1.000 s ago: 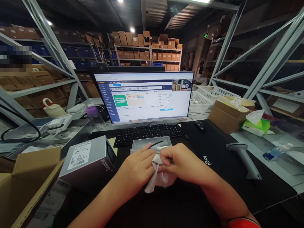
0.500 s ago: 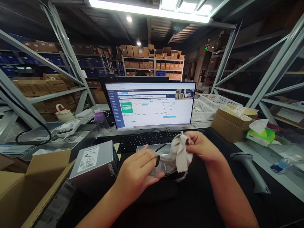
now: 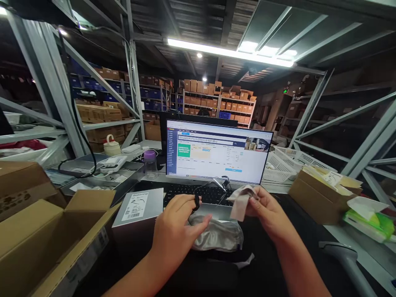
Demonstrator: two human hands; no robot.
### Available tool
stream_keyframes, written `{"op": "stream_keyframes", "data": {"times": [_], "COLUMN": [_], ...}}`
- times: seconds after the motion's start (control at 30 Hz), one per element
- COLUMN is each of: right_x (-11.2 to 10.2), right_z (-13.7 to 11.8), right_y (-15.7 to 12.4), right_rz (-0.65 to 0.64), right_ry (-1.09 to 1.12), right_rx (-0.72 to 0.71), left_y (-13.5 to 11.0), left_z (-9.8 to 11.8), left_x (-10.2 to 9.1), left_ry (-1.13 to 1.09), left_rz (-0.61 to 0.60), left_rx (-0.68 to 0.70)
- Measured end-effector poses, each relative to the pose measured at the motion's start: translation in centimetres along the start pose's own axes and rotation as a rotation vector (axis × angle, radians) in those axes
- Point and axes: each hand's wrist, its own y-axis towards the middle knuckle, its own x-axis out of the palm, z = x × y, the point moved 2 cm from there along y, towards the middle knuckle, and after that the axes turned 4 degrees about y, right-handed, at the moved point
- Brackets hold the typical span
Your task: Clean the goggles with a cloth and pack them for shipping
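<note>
And now the pale cloth (image 3: 239,206) is pinched by the fingers of the right hand (image 3: 268,208), raised below the monitor (image 3: 213,167); the grey pouch (image 3: 219,237) is partly covered by the left hand (image 3: 175,222), whose grip cannot be told.

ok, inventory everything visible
cloth: 1, pale, in right hand
small item: 1, black, at left hand
pouch: 1, silver, centre
strip: 1, whitish, below pouch
printed box: 1, grey, left
open carton: 1, brown, far left
monitor: 1, black frame, centre
keyboard: 1, black, before monitor
bottle: 1, purple lid, left
baskets: several, white, right
filled carton: 1, brown, right
tissue pack: 1, green, right
scanner: 1, grey, right
shelf boxes: many, brown, background
left hand: 1, bare, centre
right hand: 1, bare, right
</note>
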Motion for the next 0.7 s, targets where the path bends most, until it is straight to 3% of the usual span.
{"op": "stream_keyframes", "data": {"times": [0.2,0.3,0.4,0.53,0.7], "right_x": [5.4,6.4,5.6,3.1,2.4], "right_z": [3.1,3.5,3.5,3.2,3.4], "right_y": [-0.9,-1.6,-1.3,-0.1,0.8], "right_rz": [-0.127,-0.131,-0.019,0.252,0.315], "right_ry": [0.180,0.182,0.149,0.109,0.126], "right_rx": [0.052,0.035,0.007,-0.078,-0.073], "left_y": [-1.0,-1.3,-1.3,-1.1,-1.3], "left_z": [0.1,0.4,0.6,0.8,0.9], "left_x": [1.1,1.6,1.6,1.3,1.3], "left_ry": [0.132,0.196,0.226,0.244,0.277], "left_rz": [-0.049,-0.090,-0.097,-0.090,-0.106], "left_rx": [-0.046,-0.057,-0.059,-0.038,-0.024]}}
